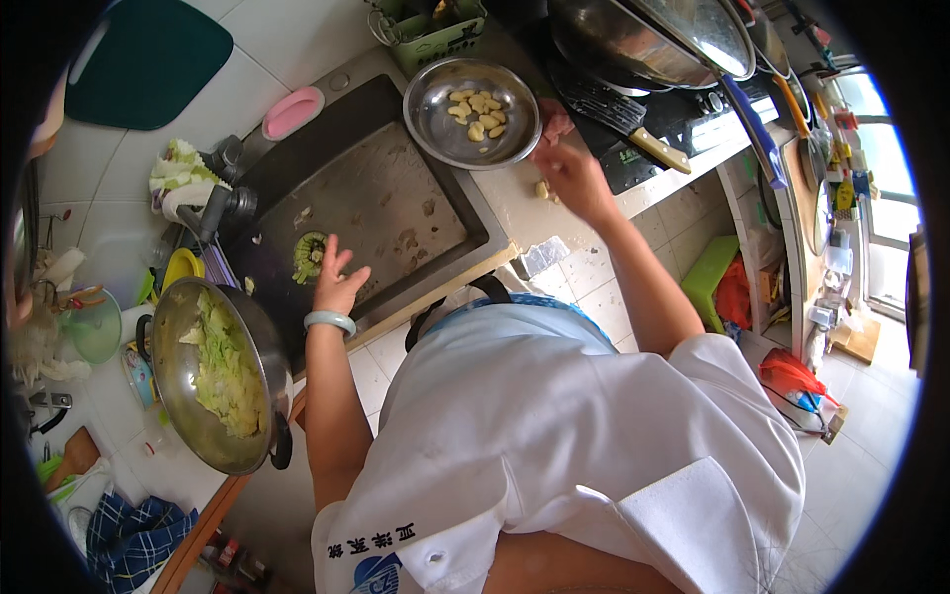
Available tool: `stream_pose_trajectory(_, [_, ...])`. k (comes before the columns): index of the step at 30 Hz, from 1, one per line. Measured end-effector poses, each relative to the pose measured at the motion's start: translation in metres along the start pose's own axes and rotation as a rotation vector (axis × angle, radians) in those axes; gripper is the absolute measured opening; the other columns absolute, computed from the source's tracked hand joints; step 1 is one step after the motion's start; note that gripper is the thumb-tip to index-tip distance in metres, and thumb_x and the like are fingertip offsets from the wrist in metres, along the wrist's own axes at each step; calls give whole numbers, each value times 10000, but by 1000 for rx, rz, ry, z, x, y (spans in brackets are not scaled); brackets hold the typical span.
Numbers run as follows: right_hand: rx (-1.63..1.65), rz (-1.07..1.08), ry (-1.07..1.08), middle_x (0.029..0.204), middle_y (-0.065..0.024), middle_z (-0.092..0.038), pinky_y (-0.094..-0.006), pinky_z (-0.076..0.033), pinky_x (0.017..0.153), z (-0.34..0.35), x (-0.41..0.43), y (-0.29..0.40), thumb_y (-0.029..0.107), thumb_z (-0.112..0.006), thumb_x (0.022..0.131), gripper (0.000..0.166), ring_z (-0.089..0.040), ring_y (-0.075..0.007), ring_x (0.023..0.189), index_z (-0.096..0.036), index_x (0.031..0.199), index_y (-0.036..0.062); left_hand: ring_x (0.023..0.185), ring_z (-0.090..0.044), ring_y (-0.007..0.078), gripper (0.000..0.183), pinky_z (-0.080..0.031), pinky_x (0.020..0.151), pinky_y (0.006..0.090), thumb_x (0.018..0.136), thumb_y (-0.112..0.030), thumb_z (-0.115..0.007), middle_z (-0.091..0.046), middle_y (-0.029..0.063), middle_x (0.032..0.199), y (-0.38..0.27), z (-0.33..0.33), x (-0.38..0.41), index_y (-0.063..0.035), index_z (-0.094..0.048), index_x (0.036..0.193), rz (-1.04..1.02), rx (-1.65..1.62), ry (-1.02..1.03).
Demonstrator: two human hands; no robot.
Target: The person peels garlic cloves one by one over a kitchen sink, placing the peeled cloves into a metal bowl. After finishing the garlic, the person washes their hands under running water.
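Note:
My left hand [341,286], a pale bangle on its wrist, is over the near left part of the dark sink [386,193] with its fingers spread and nothing in them. Beneath its fingertips the green drain strainer [308,256] shows. My right hand [564,174] is beside a steel bowl [415,122] of peeled garlic cloves [479,111], at the counter's edge. A pinkish, crumpled thing [555,125] is at its fingertips; whether the hand grips it is unclear. A few more cloves [543,190] lie on the counter below that hand.
A steel wok [278,371] with leafy greens [226,364] stands left of the sink. A slotted spatula [660,148] lies on the black stove at the right, near a large lidded pan [631,44]. A pink soap dish [293,113] sits behind the sink, near the faucet [215,211].

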State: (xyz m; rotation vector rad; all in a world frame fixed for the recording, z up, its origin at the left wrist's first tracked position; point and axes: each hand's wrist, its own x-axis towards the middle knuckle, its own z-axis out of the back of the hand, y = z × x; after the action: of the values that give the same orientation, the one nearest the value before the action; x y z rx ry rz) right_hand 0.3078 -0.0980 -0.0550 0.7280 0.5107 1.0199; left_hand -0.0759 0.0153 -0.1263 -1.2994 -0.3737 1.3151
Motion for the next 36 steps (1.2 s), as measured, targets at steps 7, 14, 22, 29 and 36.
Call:
stream_pose_trajectory(7, [-127, -174, -108, 947, -164, -588, -382, -479, 719, -24, -44, -45, 131, -600, 784, 219, -598, -325, 830, -602, 995, 76, 1026, -504, 140, 412, -412, 829, 245, 812, -32, -564, -521, 127, 1190, -134, -63, 39, 1, -474, 1212, -45, -445, 354])
stream_pose_trajectory(14, [-491, -255, -37, 991, -137, -591, -398, -494, 714, -52, -27, -46, 296, -589, 798, 330, -608, -309, 883, -545, 1006, 44, 1182, -427, 179, 508, -349, 962, 271, 843, -32, -566, -402, 175, 1326, -211, -128, 29, 51, -359, 1299, -377, -518, 242])
stream_pose_trajectory(22, [1250, -460, 460, 660, -47, -562, -227, -355, 392, -22, -54, 7, 326, -477, 927, 314, -481, -110, 445, -576, 860, 35, 872, -568, 104, 462, -481, 743, 224, 838, -15, -582, -540, 80, 1074, -142, -152, -11, -49, -439, 1276, -328, -261, 565])
stream_pose_trajectory(29, [1028, -416, 462, 731, -87, -595, -233, -384, 420, -21, -48, 12, 296, -481, 928, 301, -517, -128, 480, -612, 869, 31, 720, -588, 116, 181, -485, 652, 243, 777, -40, -656, -593, 47, 843, -163, -143, -11, -18, -610, 951, -534, 42, 324])
stream_pose_trajectory(36, [127, -250, -269, 996, -175, -573, -361, -470, 772, -18, -59, -68, 74, -600, 781, 191, -569, -314, 918, -604, 965, 27, 691, -570, 132, 406, -488, 635, 247, 764, -47, -657, -598, 93, 1030, -194, -140, 38, -64, -550, 1155, -731, 206, 56])
